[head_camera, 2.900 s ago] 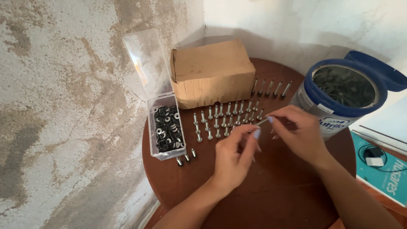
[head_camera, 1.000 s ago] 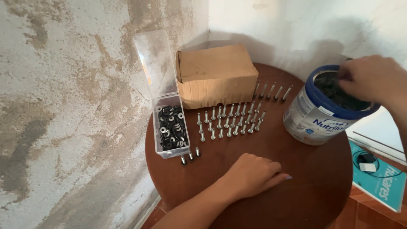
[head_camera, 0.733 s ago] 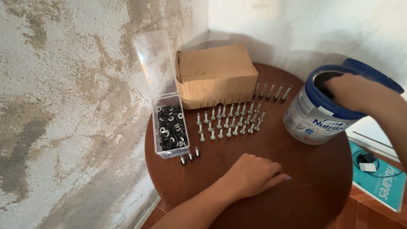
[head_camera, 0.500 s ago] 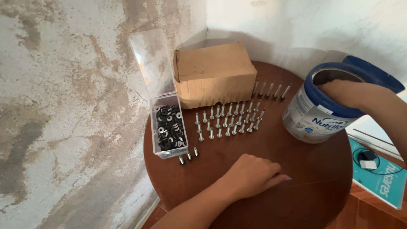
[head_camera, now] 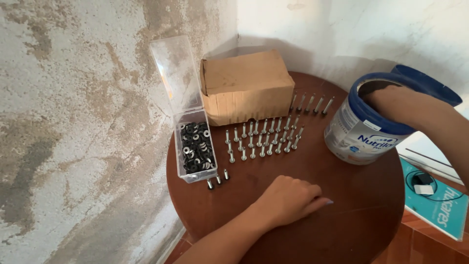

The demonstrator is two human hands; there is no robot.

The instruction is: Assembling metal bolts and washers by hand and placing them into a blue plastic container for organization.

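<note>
The left hand (head_camera: 288, 199) lies palm down, fingers loosely together, holding nothing, on the round wooden table (head_camera: 361, 205) in front of the standing bolts (head_camera: 264, 142). The right hand (head_camera: 391, 100) reaches into the blue-rimmed tin (head_camera: 359, 139), right of the bolts; its grip cannot be told.

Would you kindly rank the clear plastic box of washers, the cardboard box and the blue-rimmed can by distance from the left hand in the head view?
From the left hand:
1. Clear plastic box of washers, to its left.
2. Blue-rimmed can, right of it.
3. Cardboard box, at the table's back.
</note>
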